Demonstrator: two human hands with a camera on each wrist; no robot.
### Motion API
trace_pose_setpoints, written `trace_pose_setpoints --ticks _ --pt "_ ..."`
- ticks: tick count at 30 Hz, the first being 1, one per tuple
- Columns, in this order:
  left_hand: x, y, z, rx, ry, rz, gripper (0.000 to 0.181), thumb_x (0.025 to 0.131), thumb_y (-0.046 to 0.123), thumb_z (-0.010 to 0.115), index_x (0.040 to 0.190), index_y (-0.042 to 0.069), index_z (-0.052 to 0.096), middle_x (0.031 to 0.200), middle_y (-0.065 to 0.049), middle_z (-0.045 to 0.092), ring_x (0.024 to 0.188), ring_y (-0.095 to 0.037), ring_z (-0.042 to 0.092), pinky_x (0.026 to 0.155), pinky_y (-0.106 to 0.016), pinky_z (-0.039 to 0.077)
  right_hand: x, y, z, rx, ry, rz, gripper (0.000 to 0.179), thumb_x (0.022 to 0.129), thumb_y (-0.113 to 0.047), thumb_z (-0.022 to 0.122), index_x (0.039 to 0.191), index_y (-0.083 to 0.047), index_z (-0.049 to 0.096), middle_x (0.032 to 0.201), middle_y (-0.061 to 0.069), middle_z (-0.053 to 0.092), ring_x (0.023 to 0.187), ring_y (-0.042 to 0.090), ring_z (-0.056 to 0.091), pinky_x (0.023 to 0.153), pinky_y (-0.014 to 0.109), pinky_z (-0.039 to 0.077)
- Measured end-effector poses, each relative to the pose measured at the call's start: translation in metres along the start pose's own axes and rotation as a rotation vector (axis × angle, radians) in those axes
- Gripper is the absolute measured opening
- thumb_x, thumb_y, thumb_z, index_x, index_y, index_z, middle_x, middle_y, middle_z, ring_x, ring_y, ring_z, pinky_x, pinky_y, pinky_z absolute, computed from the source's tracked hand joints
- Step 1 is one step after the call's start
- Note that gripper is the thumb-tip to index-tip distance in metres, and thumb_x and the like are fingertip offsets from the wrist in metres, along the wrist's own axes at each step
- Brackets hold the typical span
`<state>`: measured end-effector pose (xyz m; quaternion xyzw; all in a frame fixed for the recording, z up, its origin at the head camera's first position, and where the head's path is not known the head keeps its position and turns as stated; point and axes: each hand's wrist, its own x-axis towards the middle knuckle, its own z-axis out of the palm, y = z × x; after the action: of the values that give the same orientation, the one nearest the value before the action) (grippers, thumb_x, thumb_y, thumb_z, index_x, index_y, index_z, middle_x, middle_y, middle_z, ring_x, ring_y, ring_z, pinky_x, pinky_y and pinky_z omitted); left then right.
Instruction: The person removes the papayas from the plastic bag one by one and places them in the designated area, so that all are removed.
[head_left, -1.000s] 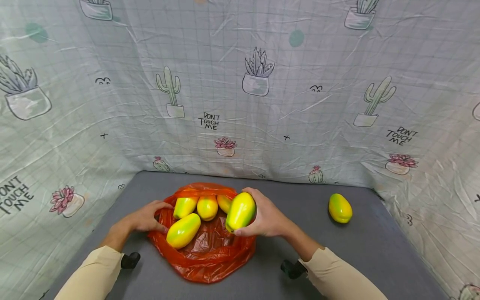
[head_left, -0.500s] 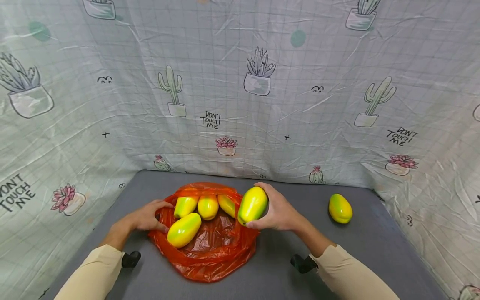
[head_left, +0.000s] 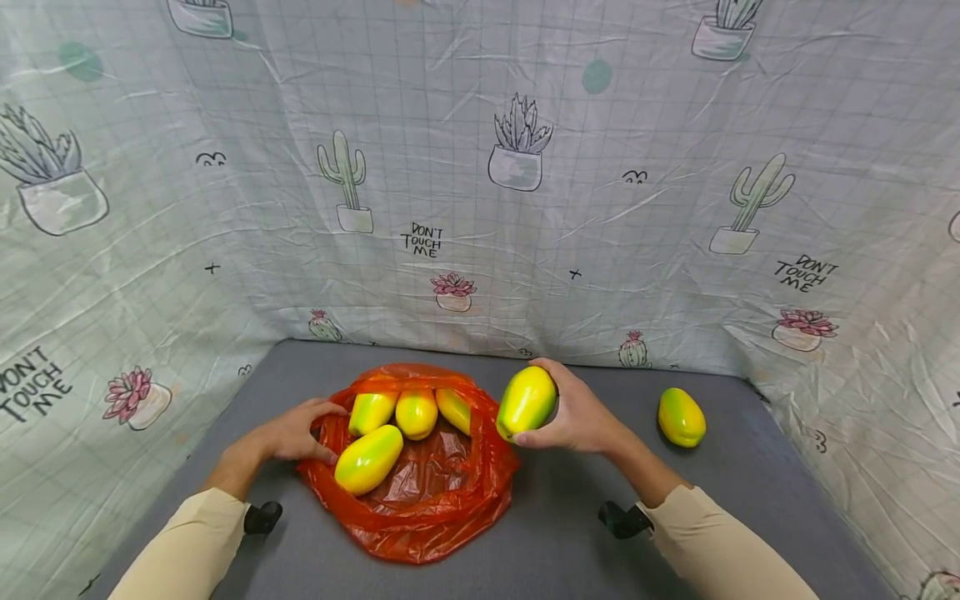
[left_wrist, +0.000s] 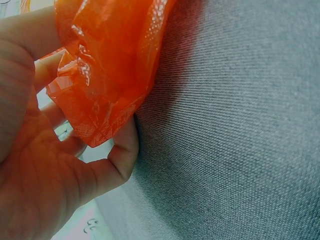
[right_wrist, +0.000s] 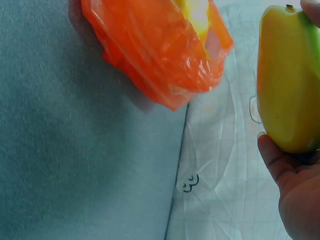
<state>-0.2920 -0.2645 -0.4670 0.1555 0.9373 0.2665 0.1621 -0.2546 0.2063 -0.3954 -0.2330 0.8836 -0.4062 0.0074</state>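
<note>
A red plastic bag [head_left: 420,542] lies with its mouth wide on the grey table. Several yellow-green papayas are inside it; the nearest papaya [head_left: 369,460] rests by its left rim. My left hand [head_left: 294,431] holds that rim, and in the left wrist view the orange-looking bag [left_wrist: 107,75] passes between thumb and fingers. Just right of the bag, my right hand [head_left: 573,410] grips another papaya [head_left: 527,402] above the table, thumb below and fingers over its top. The right wrist view shows this held papaya [right_wrist: 287,80] clear of the bag [right_wrist: 160,55].
A single papaya [head_left: 682,417] lies on the right part of the grey table [head_left: 555,533]. A pale cloth [head_left: 615,225] printed with cacti hangs behind and along both sides of the table.
My right hand has carried its papaya from over the bag's right side out to the right, past the rim. My left hand has stayed at the left rim.
</note>
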Motion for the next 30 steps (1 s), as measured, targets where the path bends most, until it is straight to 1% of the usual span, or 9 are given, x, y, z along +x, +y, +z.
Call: trace_pose_setpoints --ticks 11,14,19,21,25,30 --pt "-0.001 0.000 0.002 0.000 0.004 -0.001 0.076 0.075 0.029 0.091 0.140 0.009 0.058 0.153 -0.034 0.038 0.134 -0.056 0.042 0.109 -0.075 0.038 -0.001 0.009 -0.013 -0.026 -0.002 0.027 0.107 0.068 -0.045 0.092 0.152 -0.006 0.037 0.129 0.013 0.059 0.102 0.022 0.058 0.085 0.037 0.053" --pt "-0.001 0.000 0.001 -0.004 0.009 0.014 0.075 0.074 0.029 0.091 0.139 0.009 0.058 0.152 -0.034 0.039 0.133 -0.056 0.043 0.109 -0.074 0.039 -0.001 0.010 -0.016 -0.028 -0.002 0.033 0.107 0.068 -0.043 0.092 0.152 -0.005 0.037 0.129 0.013 0.059 0.102 0.023 0.058 0.084 0.037 0.053" --pt "-0.001 0.000 0.000 0.011 0.031 0.061 0.074 0.074 0.029 0.091 0.138 0.008 0.060 0.148 -0.034 0.043 0.130 -0.054 0.046 0.108 -0.072 0.041 -0.001 0.013 -0.021 -0.015 0.011 0.018 0.106 0.069 -0.039 0.093 0.152 -0.004 0.038 0.128 0.014 0.060 0.102 0.023 0.059 0.085 0.038 0.053" --pt "-0.001 -0.001 0.000 0.016 0.033 0.067 0.074 0.074 0.029 0.091 0.137 0.007 0.060 0.147 -0.034 0.044 0.129 -0.053 0.047 0.107 -0.072 0.041 -0.001 0.013 -0.022 -0.008 0.013 0.016 0.106 0.069 -0.038 0.094 0.152 -0.004 0.037 0.129 0.015 0.060 0.101 0.024 0.059 0.085 0.039 0.053" --pt "-0.002 -0.002 0.001 0.019 0.024 0.058 0.074 0.074 0.029 0.091 0.138 0.007 0.060 0.147 -0.034 0.044 0.129 -0.054 0.047 0.107 -0.072 0.041 -0.003 0.015 -0.025 -0.004 0.001 0.025 0.106 0.069 -0.037 0.094 0.153 -0.004 0.036 0.130 0.015 0.059 0.101 0.024 0.059 0.084 0.039 0.053" --pt "-0.003 0.001 0.001 0.016 0.022 0.048 0.075 0.074 0.030 0.091 0.138 0.008 0.059 0.148 -0.033 0.043 0.130 -0.054 0.046 0.108 -0.072 0.041 -0.005 0.020 -0.029 -0.007 -0.004 0.043 0.107 0.070 -0.038 0.093 0.153 -0.004 0.036 0.129 0.016 0.059 0.101 0.024 0.059 0.083 0.038 0.053"
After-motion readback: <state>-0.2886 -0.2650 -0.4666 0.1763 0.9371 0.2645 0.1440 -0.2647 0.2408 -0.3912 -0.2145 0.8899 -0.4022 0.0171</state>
